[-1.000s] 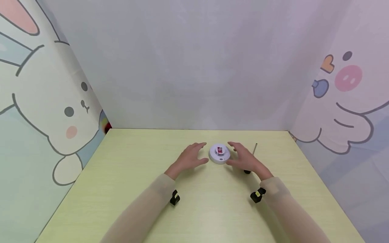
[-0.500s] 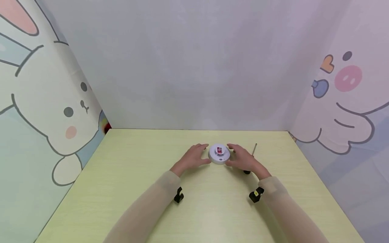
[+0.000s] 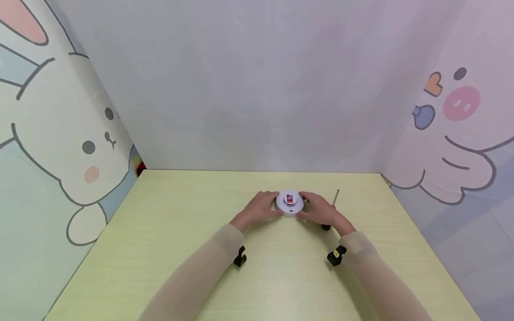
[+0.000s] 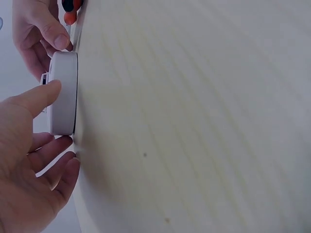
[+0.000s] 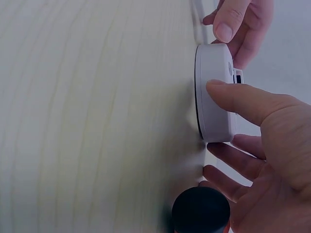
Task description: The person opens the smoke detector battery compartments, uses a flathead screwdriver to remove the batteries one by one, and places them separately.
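A round white smoke detector (image 3: 289, 210) with a small red label on its raised centre lies on the table. My left hand (image 3: 260, 207) holds it from the left, thumb (image 4: 46, 97) against the near side wall and fingers round the far side. From the right, my right hand (image 3: 319, 210) does the same, its thumb (image 5: 233, 97) on the side wall and fingertips at the rim. Just beyond that hand lies a screwdriver (image 3: 335, 198), its black and orange handle (image 5: 201, 208) partly hidden under the wrist in the head view.
The pale wooden table (image 3: 180, 200) extends around both arms. Behind it hangs a plain light curtain (image 3: 257, 89), with cartoon-printed side panels left and right. A small black wrist camera (image 3: 240, 257) hangs below the left sleeve, another black camera (image 3: 336, 256) below the right.
My left hand has moved right until its thumb and fingers meet the smoke detector. My right hand has closed in slightly from the other side. Detector and screwdriver stay in place.
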Motion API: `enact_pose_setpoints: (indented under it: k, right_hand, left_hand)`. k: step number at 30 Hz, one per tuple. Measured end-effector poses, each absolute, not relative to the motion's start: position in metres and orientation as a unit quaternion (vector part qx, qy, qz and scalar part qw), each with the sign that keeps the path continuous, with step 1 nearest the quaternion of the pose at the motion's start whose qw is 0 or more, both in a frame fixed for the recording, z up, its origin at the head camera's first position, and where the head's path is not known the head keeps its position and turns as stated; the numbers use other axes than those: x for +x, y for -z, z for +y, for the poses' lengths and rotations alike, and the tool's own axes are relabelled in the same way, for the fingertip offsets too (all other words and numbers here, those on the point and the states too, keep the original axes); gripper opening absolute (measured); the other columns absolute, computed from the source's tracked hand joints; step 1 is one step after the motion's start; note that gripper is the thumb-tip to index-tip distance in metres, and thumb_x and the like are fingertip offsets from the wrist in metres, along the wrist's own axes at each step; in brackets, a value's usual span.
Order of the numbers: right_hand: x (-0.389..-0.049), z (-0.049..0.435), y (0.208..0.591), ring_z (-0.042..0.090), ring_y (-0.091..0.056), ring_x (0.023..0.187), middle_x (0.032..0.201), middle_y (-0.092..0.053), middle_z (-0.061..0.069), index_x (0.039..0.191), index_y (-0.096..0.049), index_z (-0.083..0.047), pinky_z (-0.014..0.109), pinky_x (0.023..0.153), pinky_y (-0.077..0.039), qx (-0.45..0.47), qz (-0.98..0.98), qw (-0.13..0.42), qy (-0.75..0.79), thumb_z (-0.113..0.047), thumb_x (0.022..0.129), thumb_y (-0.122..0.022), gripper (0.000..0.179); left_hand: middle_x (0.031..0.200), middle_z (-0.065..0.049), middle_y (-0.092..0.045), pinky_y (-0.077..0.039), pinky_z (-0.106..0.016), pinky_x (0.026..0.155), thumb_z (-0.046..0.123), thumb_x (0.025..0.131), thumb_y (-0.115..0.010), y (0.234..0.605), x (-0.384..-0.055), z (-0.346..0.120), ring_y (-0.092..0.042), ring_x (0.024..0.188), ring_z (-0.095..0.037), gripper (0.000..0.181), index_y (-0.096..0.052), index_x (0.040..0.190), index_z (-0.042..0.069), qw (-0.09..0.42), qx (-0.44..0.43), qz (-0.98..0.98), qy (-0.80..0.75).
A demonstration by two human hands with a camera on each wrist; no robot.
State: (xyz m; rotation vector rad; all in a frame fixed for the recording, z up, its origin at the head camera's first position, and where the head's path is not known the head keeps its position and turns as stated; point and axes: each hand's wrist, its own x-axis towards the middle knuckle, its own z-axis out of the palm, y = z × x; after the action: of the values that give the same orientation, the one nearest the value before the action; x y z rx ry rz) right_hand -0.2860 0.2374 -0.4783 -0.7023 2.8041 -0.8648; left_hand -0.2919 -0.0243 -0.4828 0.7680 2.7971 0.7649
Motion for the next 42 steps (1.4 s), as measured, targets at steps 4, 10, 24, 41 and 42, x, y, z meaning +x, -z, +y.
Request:
enact_pose_setpoints:
  k: [4, 10, 24, 41, 42]
  right_hand:
    - [-0.287, 0.236, 0.478, 0.046, -0.053, 0.139, 0.151, -0.055, 0.03, 0.153, -0.044, 0.011, 0.061, 0.115, -0.044, -0.226, 0.929, 0.068, 0.284, -0.02, 0.093, -0.084, 0.079]
    - [-0.287, 0.234, 0.477, 0.046, -0.053, 0.139, 0.151, -0.055, 0.029, 0.153, -0.044, 0.01, 0.061, 0.115, -0.043, -0.209, 0.932, 0.074, 0.286, -0.02, 0.092, -0.086, 0.081]
    - [-0.287, 0.225, 0.477, 0.041, -0.059, 0.129, 0.142, -0.061, 0.026, 0.149, -0.05, 0.01, 0.059, 0.11, -0.048, -0.2, 0.932, 0.061, 0.297, -0.022, 0.087, -0.09, 0.081]
    - [-0.267, 0.205, 0.46, 0.04, -0.06, 0.125, 0.141, -0.064, 0.021, 0.147, -0.056, 0.004, 0.057, 0.105, -0.052, -0.212, 0.921, 0.036, 0.324, -0.023, 0.085, -0.092, 0.077]
    - [-0.265, 0.203, 0.459, 0.039, -0.06, 0.125, 0.141, -0.064, 0.021, 0.147, -0.056, 0.004, 0.057, 0.105, -0.052, -0.21, 0.922, 0.037, 0.324, -0.023, 0.085, -0.092, 0.077]
  left_hand:
    - [0.154, -0.012, -0.058, -0.04, -0.044, 0.12, 0.043, 0.098, -0.077, 0.483, -0.293, -0.021, -0.053, 0.141, -0.03, 0.076, -0.048, 0.159, 0.008, 0.069, 0.246, 0.931, -0.261]
    - [0.152, -0.013, -0.06, -0.041, -0.044, 0.12, 0.04, 0.098, -0.079, 0.484, -0.294, -0.017, -0.054, 0.139, -0.031, 0.075, -0.049, 0.157, 0.005, 0.065, 0.242, 0.932, -0.263]
    - [0.146, -0.015, -0.063, -0.043, -0.044, 0.119, 0.036, 0.097, -0.08, 0.484, -0.293, -0.021, -0.056, 0.136, -0.031, 0.07, -0.053, 0.154, 0.004, 0.064, 0.237, 0.933, -0.262]
    - [0.143, -0.015, -0.065, -0.045, -0.048, 0.116, 0.038, 0.095, -0.081, 0.466, -0.279, -0.05, -0.058, 0.134, -0.033, 0.072, -0.055, 0.153, 0.005, 0.038, 0.251, 0.93, -0.267]
    - [0.142, -0.015, -0.065, -0.046, -0.048, 0.115, 0.038, 0.095, -0.082, 0.466, -0.278, -0.052, -0.059, 0.133, -0.033, 0.071, -0.055, 0.153, 0.006, 0.037, 0.252, 0.929, -0.268]
